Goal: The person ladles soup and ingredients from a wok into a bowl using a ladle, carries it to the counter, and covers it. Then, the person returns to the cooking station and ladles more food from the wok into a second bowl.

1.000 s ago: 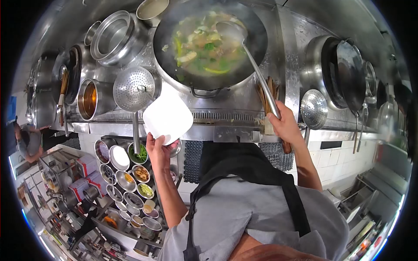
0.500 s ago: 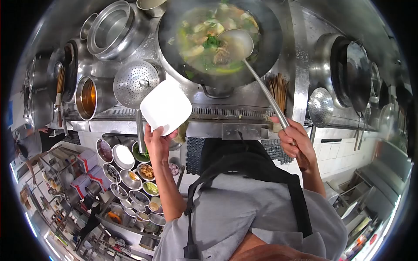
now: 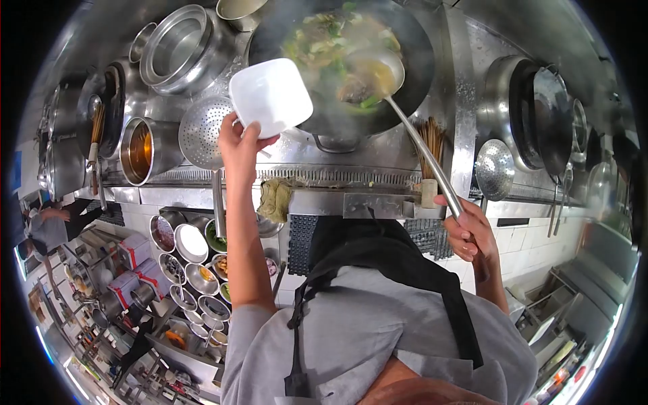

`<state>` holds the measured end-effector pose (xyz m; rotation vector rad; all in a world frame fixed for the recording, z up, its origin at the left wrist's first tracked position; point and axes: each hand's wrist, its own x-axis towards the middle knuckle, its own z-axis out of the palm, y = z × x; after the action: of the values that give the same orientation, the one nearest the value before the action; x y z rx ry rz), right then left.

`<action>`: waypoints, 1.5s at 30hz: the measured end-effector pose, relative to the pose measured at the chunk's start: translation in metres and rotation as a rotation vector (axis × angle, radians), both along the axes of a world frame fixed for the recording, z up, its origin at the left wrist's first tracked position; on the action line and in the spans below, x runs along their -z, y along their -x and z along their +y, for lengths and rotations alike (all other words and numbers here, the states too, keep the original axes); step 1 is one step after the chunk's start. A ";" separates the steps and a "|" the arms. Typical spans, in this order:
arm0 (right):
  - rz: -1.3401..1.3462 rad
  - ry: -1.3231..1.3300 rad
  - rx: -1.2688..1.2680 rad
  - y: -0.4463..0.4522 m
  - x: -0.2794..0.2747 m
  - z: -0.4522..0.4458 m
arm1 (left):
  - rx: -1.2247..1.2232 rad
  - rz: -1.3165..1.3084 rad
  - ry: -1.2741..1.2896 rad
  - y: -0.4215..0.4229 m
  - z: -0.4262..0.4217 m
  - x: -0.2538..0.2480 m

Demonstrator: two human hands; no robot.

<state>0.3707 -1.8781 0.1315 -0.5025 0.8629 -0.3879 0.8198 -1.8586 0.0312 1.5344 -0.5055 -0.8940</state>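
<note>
My left hand (image 3: pixel 244 140) grips a white square bowl (image 3: pixel 271 98) by its near edge, over the left rim of the wok. Nothing shows inside the bowl. My right hand (image 3: pixel 470 228) is closed round the handle of a long metal ladle (image 3: pixel 424 147). The ladle's head sits at the right side of the soup (image 3: pixel 324 47), which holds green leaves and pale pieces. Steam blurs part of the dark wok (image 3: pixel 415 54) and what is in the ladle.
A perforated skimmer (image 3: pixel 201 131) rests left of the wok, beside a pot of orange-brown liquid (image 3: pixel 138 150). A bamboo brush (image 3: pixel 429 155) stands at the right. Several ingredient bowls (image 3: pixel 192 243) are at lower left. Another person (image 3: pixel 50 223) stands at far left.
My left hand has raised the white bowl forward and slightly right, closer to the wok. The ladle's head has shifted a little right and nearer to me, and the steam looks thicker.
</note>
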 end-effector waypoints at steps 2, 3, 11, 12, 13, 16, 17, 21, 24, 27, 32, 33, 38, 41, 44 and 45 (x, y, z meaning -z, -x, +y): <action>-0.028 0.027 -0.007 0.004 -0.008 0.000 | 0.085 -0.024 0.031 -0.006 -0.024 0.017; -0.008 0.023 0.006 0.006 -0.012 0.000 | 0.122 -0.039 0.019 -0.004 -0.036 0.020; -0.090 0.006 0.015 0.003 -0.036 -0.004 | 0.221 0.227 0.125 0.050 -0.079 0.034; -0.075 0.019 -0.001 -0.001 -0.036 -0.005 | 0.220 0.265 0.146 0.056 -0.080 0.031; -0.062 0.032 -0.018 -0.004 -0.037 -0.005 | 0.216 0.302 0.160 0.062 -0.081 0.023; -0.047 0.066 -0.028 -0.013 -0.030 -0.002 | 0.183 0.313 0.139 0.061 -0.077 0.017; -0.022 0.060 -0.039 -0.015 -0.029 -0.001 | 0.187 0.309 0.131 0.060 -0.075 0.015; 0.118 0.221 -0.207 -0.011 -0.010 -0.001 | 0.175 0.304 0.109 0.057 -0.065 0.015; 0.303 0.345 -0.313 -0.010 -0.009 -0.002 | 0.156 0.299 0.105 0.058 -0.059 0.016; 0.528 0.673 -0.390 -0.004 0.008 -0.001 | 0.146 0.290 0.124 0.056 -0.054 0.021; 0.610 0.890 -0.356 -0.003 0.015 -0.002 | 0.121 0.272 0.109 0.052 -0.045 0.024; 0.598 0.901 -0.344 -0.002 0.017 -0.002 | 0.118 0.297 0.123 0.050 -0.043 0.026; 0.518 0.734 -0.223 0.005 0.019 -0.003 | 0.034 0.330 0.142 0.039 -0.034 0.024; 0.474 0.591 -0.197 0.015 0.015 -0.010 | 0.008 0.296 0.165 0.026 -0.021 0.008; 0.494 0.527 -0.280 0.032 0.008 -0.019 | -0.076 0.211 0.094 0.011 -0.004 0.001; 0.534 0.521 -0.317 0.037 0.008 -0.021 | -0.078 0.209 0.097 0.005 0.004 0.001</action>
<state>0.3334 -1.8987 0.1237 -1.2471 1.1752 -0.1793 0.8150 -1.8548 0.0300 1.3455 -0.3305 -0.9433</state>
